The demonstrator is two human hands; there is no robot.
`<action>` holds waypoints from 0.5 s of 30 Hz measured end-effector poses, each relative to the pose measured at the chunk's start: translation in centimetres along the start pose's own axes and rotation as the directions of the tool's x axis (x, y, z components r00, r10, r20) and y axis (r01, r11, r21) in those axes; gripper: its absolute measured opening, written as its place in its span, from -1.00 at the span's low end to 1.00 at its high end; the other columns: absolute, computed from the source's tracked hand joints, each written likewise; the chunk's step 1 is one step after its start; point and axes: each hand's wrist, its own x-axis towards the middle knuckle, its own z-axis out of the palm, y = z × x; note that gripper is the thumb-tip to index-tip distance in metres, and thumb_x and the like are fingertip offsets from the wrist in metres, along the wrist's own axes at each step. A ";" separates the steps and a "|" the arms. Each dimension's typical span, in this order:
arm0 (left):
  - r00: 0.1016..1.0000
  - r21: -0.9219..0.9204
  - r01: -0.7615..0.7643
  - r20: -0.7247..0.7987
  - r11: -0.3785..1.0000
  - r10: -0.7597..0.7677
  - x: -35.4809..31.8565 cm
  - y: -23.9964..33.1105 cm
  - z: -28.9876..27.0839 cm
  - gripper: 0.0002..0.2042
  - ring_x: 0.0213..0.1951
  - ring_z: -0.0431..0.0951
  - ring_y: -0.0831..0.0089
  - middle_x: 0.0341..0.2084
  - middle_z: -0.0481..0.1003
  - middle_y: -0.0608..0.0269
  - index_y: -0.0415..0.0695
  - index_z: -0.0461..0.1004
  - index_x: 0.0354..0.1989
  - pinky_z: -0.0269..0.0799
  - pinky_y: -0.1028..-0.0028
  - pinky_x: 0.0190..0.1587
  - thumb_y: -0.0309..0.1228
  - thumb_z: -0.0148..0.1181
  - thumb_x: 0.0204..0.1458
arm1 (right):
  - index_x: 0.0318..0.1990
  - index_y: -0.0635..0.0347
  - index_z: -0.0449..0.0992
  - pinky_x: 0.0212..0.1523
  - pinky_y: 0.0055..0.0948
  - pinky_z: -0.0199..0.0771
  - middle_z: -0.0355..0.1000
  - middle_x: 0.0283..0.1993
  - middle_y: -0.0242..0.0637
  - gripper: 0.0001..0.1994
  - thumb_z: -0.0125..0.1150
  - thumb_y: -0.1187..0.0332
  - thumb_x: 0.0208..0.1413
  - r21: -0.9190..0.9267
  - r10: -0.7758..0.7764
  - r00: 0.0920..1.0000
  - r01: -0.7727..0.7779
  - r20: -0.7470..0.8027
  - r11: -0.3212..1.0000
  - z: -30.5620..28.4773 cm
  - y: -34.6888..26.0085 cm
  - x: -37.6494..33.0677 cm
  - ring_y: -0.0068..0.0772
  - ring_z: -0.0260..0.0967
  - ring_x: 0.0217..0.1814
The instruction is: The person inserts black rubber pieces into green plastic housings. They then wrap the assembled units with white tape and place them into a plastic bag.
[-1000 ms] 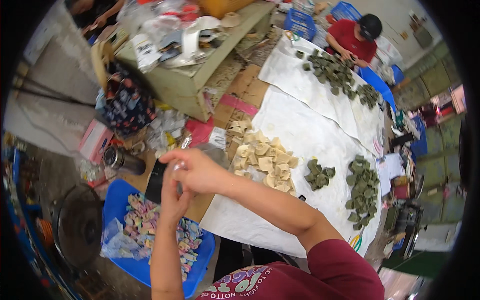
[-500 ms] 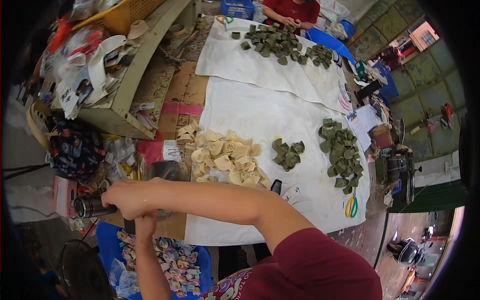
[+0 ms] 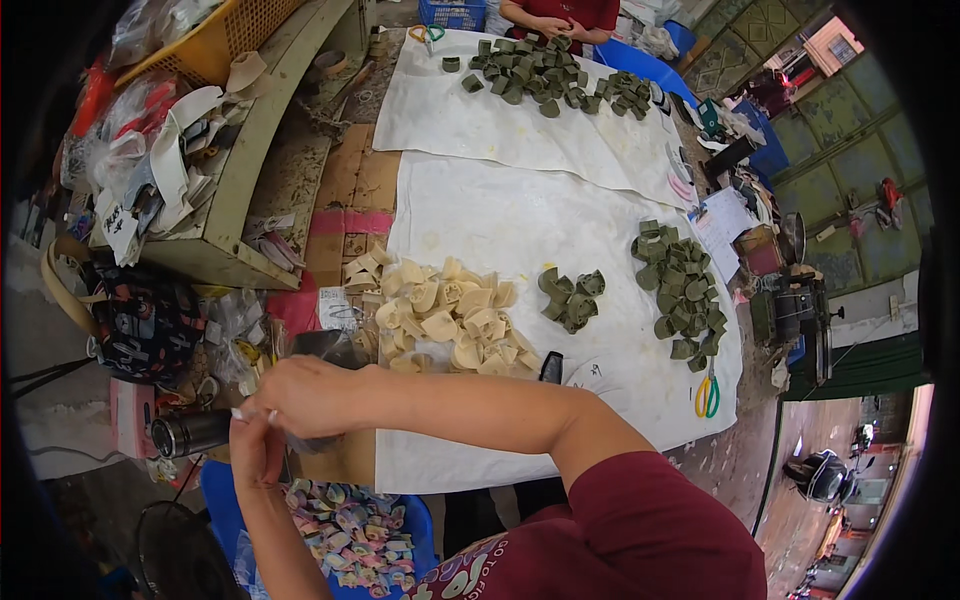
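My right arm reaches across to the left, and my right hand (image 3: pixel 310 397) is closed, its fingertips bent down against my left hand. My left hand (image 3: pixel 256 448) comes up from below, also closed, with its fingers touching the right ones. Small white spots show at the fingertips; whether these are nails or a small thing held there, I cannot tell. Beside the hands lies a dark metal thermos flask (image 3: pixel 190 433) on its side. A dark, shiny object (image 3: pixel 330 347) is partly hidden behind my right hand. Close by is a pile of cream curved pieces (image 3: pixel 455 315).
Dark green curved pieces lie in piles (image 3: pixel 682 290) on the white cloth (image 3: pixel 480 220). Scissors (image 3: pixel 707 396) rest at its right edge, a black-handled tool (image 3: pixel 551 367) near my forearm. Below stands a blue tub (image 3: pixel 424 530) of colourful pieces. Across the table sits another person (image 3: pixel 560 22).
My right hand has moved right, away from the thermos flask, and down slightly. My left hand has shifted left, so its fingers now show against the right ones. The view has shifted slightly.
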 end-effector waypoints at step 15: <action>0.763 0.863 -0.405 0.138 0.302 0.631 0.4 -3.9 -1.8 -0.75 -0.33 0.56 0.09 -0.41 0.51 0.00 -0.23 0.52 -0.19 0.47 0.33 -0.27 -0.63 0.19 -0.12 | -0.31 0.32 0.56 -0.64 -0.49 0.43 0.46 -0.50 -0.32 -0.61 0.23 0.07 0.02 0.522 0.475 0.778 -0.628 0.412 0.577 1.1 4.2 0.0 -0.47 0.43 -0.58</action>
